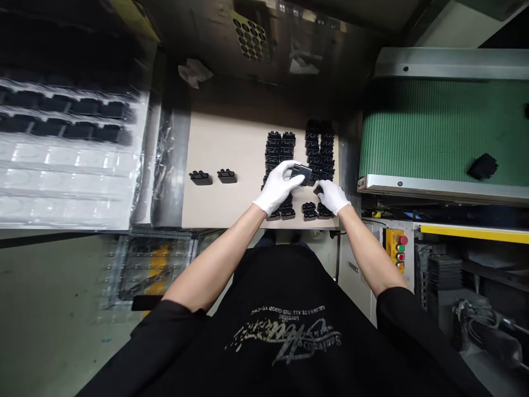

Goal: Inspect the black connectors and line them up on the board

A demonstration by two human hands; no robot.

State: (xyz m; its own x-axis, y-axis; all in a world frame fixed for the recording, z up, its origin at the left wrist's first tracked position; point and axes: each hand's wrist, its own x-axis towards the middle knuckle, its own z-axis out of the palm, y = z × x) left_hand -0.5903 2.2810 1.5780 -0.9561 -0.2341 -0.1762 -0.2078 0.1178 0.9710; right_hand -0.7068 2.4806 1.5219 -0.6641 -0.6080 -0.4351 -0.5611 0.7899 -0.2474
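My left hand (278,187), in a white glove, grips a black plastic part (302,173) between thumb and fingers, held above the board. To its right, my right hand (332,196), gloved too, has its fingers closed on another black plastic part (318,189) at the lower end of the right-hand rows. Two tight rows of the same black parts (274,148) run beneath and beyond my left hand. A second pair of rows (319,146) stands farther right. Two single parts, one (200,177) and another (227,176), lie apart on the left of the board.
The parts rest on a beige board (231,121) over a metal bench. At left is a clear plastic tray (74,182) partly filled with black parts. A green conveyor belt (438,132) at right carries one black part (482,166). Below it is a yellow button box (395,249).
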